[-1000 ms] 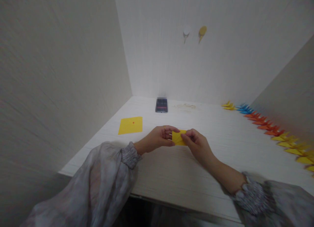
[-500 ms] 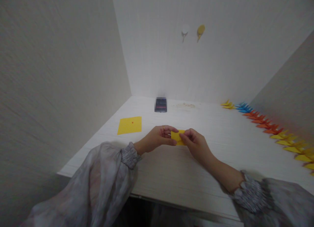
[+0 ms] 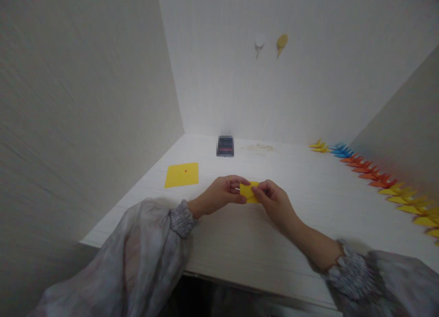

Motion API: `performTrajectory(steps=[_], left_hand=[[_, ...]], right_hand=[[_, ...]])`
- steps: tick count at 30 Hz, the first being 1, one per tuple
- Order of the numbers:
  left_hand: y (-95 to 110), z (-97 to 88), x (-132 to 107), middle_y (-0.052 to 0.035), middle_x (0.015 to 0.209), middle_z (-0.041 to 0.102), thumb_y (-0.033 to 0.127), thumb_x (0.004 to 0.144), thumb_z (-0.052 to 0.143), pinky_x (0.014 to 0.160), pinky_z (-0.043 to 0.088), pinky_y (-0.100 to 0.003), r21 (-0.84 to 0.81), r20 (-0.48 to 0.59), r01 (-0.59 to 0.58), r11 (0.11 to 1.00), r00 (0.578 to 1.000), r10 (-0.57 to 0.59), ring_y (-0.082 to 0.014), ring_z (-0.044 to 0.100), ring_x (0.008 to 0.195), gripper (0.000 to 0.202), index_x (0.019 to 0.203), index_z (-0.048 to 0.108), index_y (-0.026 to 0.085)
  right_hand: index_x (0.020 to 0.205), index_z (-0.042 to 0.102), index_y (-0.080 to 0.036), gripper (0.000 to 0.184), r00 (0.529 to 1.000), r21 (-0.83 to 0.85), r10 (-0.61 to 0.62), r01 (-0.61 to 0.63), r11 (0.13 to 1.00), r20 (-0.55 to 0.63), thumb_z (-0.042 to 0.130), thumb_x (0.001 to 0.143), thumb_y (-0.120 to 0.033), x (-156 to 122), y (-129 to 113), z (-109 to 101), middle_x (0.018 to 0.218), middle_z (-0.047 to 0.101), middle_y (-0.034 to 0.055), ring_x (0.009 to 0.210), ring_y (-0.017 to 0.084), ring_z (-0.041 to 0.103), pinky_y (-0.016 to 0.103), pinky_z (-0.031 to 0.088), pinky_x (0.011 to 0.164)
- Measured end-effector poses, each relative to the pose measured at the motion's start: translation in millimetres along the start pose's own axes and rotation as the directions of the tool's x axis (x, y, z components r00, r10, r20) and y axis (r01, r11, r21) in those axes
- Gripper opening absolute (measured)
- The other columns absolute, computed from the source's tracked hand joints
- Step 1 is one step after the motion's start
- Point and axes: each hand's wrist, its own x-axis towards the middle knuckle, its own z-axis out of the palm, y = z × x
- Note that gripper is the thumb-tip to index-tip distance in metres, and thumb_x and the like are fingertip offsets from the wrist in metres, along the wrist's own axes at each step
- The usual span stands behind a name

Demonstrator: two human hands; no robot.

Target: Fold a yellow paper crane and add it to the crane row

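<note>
A small folded yellow paper (image 3: 249, 192) is pinched between both my hands just above the white table (image 3: 295, 225). My left hand (image 3: 221, 194), with a ring on one finger, grips its left side with closed fingers. My right hand (image 3: 274, 203) holds the right side, thumb and fingers pressed on the paper. Both wrists wear grey patterned sleeves.
A flat yellow paper square (image 3: 182, 175) lies at the left of the table. A small dark box (image 3: 225, 146) stands near the back wall. A row of folded paper pieces, yellow, blue and orange (image 3: 373, 176), runs along the right wall. Two hooks (image 3: 270, 43) hang on the back wall.
The yellow paper between my hands looks slightly smaller and more folded than a second ago. My hands stay in about the same place.
</note>
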Motion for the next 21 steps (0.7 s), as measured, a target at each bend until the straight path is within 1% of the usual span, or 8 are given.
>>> performTrajectory(steps=[5,9,12,15,19,21], left_hand=[[1.4,1.7,-0.9,-0.0017,0.08,0.062,0.006,0.054,0.068,0.067,0.046,-0.025,-0.016,-0.008,-0.003,1.0,1.0,0.003,-0.0102,0.06,0.07,0.039,0.088,0.052,0.014],[3.1,3.9,-1.2,0.0,0.074,0.061,0.008,0.053,0.068,0.063,0.045,-0.023,-0.01,-0.034,-0.009,1.0,0.999,0.009,-0.0091,0.058,0.066,0.037,0.086,0.052,0.013],[3.0,6.0,-0.6,0.0013,0.069,0.059,0.012,0.055,0.068,0.057,0.044,-0.02,0.037,-0.092,-0.029,0.999,0.995,0.032,-0.006,0.056,0.058,0.031,0.082,0.053,0.012],[1.9,8.2,0.1,0.0052,0.058,0.054,0.017,0.055,0.069,0.049,0.041,-0.017,0.1,-0.157,-0.044,0.994,0.986,0.059,-0.0028,0.05,0.048,0.028,0.077,0.052,0.011],[0.5,9.4,0.9,0.0083,0.051,0.049,0.017,0.054,0.069,0.044,0.036,-0.015,0.131,-0.201,-0.074,0.989,0.974,0.1,-0.001,0.044,0.042,0.026,0.072,0.051,0.012],[-0.2,8.4,1.6,0.0084,0.05,0.049,0.018,0.053,0.07,0.044,0.036,-0.015,0.128,-0.219,-0.071,0.989,0.971,0.098,-0.0013,0.044,0.042,0.026,0.072,0.051,0.012]], right_hand=[[0.07,0.041,-0.021,0.024,0.999,0.161,0.02,-0.016,0.987,-0.025,0.056,0.07,-0.038,-0.5,-5.5,3.2,0.059,0.044,-0.0035,0.052,0.011,0.042,0.023,0.035,0.047],[0.068,0.04,-0.021,0.024,1.0,0.154,0.026,-0.026,0.988,0.001,0.056,0.07,-0.037,0.0,-8.6,3.8,0.058,0.042,-0.004,0.05,0.01,0.041,0.023,0.032,0.046],[0.068,0.04,-0.021,0.024,0.999,0.138,0.035,-0.035,0.99,0.004,0.056,0.071,-0.037,0.3,-8.7,4.3,0.058,0.042,-0.0038,0.05,0.01,0.04,0.023,0.031,0.045],[0.068,0.04,-0.021,0.023,1.0,0.132,0.025,-0.026,0.991,0.005,0.056,0.071,-0.036,0.0,-8.5,5.8,0.058,0.043,-0.0037,0.05,0.011,0.04,0.023,0.031,0.045],[0.069,0.042,-0.02,0.022,0.999,0.173,0.039,-0.041,0.984,0.012,0.058,0.07,-0.035,0.4,-9.2,6.9,0.058,0.044,-0.0038,0.051,0.01,0.041,0.023,0.032,0.046],[0.069,0.044,-0.02,0.021,0.998,0.239,0.062,-0.066,0.969,0.024,0.058,0.07,-0.035,1.7,-9.9,6.0,0.058,0.046,-0.0037,0.052,0.01,0.043,0.023,0.033,0.047]])
